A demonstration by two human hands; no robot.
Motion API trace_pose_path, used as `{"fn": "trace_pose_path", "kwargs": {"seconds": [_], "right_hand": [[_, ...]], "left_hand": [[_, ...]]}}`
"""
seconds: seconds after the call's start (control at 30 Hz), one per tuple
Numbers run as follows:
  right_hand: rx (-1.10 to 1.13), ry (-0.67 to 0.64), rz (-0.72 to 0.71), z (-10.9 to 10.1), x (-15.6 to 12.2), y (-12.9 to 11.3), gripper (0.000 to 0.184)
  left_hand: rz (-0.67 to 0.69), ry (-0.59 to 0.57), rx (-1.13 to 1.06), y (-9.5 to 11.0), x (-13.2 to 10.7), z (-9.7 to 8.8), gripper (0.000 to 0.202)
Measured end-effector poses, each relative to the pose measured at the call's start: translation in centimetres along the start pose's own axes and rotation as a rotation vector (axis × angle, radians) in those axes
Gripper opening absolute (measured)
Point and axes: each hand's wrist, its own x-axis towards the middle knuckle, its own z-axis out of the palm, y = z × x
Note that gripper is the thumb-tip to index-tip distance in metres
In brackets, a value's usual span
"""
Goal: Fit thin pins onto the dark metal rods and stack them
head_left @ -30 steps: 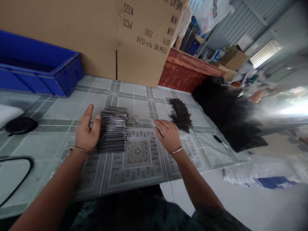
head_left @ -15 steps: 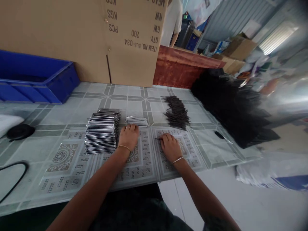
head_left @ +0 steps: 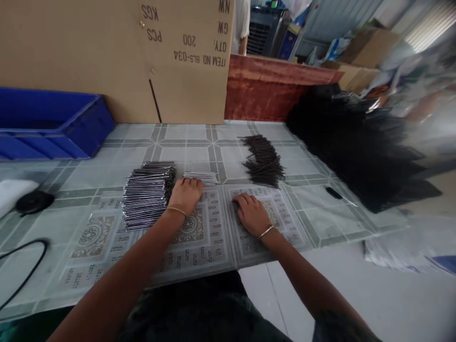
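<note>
My left hand (head_left: 185, 194) lies between two piles, fingers bent down onto the near end of a small flat stack of silvery strips (head_left: 204, 176). A tall stack of the same strips (head_left: 147, 192) stands just left of that hand. My right hand (head_left: 251, 213) rests knuckles-up on a printed sheet (head_left: 199, 249), fingers curled under; what they hold is hidden. A loose pile of thin dark sticks (head_left: 263, 161) lies beyond the right hand, apart from it.
A big cardboard box (head_left: 124, 57) and a blue crate (head_left: 57, 121) stand at the back left. A black fibrous heap (head_left: 352, 137) fills the right side. A black cable (head_left: 24, 266) and black disc (head_left: 33, 202) lie left. Another person (head_left: 242, 23) stands behind.
My left hand left the tall stack's left side and crossed to the small stack. My right hand drew back from that stack onto the printed sheet. The view tilted level.
</note>
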Motion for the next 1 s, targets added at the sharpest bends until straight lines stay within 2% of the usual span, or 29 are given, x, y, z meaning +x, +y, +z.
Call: {"fn": "trace_pose_path", "kwargs": {"seconds": [0.07, 0.17, 0.27, 0.33, 0.53, 0.8, 1.0], "right_hand": [[0.11, 0.024, -0.018, 0.1, 0.3, 0.2, 0.036], [0.239, 0.035, -0.076, 0.2, 0.5, 0.2, 0.038], [0.314, 0.014, -0.114, 0.4, 0.1, 0.2, 0.032], [0.357, 0.019, -0.131, 0.6, -0.3, 0.2, 0.029], [0.299, 0.072, -0.103, 0.8, -1.5, -0.1, 0.026], [0.284, 0.041, -0.14, 1.3, -0.4, -1.6, 0.024], [0.317, 0.048, -0.156, 1.5, -0.3, -1.5, 0.024]], "left_hand": [[-0.019, 0.055, -0.033, 0.7, -1.5, -0.4, 0.029], [-0.001, 0.101, -0.103, 2.4, -5.1, -0.7, 0.034], [0.019, 0.04, -0.178, 3.8, -8.3, -0.4, 0.035], [-0.012, 0.002, -0.23, 4.1, -9.4, 0.2, 0.034], [-0.098, 0.008, -0.303, 3.8, -9.7, 1.6, 0.034], [-0.09, 0.034, -0.352, 3.8, -9.7, 1.7, 0.035], [-0.098, 0.037, -0.385, 3.7, -9.7, 1.7, 0.036]]}}
